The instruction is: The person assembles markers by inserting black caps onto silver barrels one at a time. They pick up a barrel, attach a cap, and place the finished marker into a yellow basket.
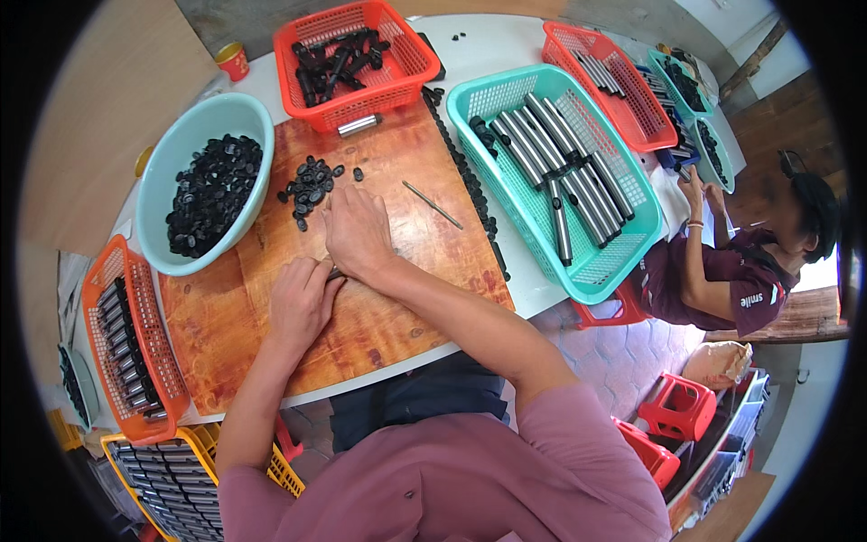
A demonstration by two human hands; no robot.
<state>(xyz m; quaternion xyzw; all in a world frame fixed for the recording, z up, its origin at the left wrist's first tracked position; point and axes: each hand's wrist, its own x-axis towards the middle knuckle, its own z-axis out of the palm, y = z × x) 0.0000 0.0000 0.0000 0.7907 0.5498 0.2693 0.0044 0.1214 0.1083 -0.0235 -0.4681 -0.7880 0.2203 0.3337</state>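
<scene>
My left hand point(302, 301) rests near the middle of the wooden board point(397, 316), its fingers closed round a small dark piece whose tip shows beside my right wrist. What that piece is I cannot make out. Farther up the board, my right hand point(358, 233) lies palm down, fingers stretched forward and slightly apart. Its fingertips are beside a small pile of black oval plastic caps point(310, 183). One loose cap point(358, 174) sits just beyond them. To the right of that hand lies a thin metal rod point(432, 204).
A mint basin point(267, 117) of black caps stands left; an orange basket point(181, 379) of tubes is nearer. A red basket point(357, 116) of black parts stands behind, a green basket point(591, 287) of chrome tubes at right. A co-worker point(713, 280) sits far right.
</scene>
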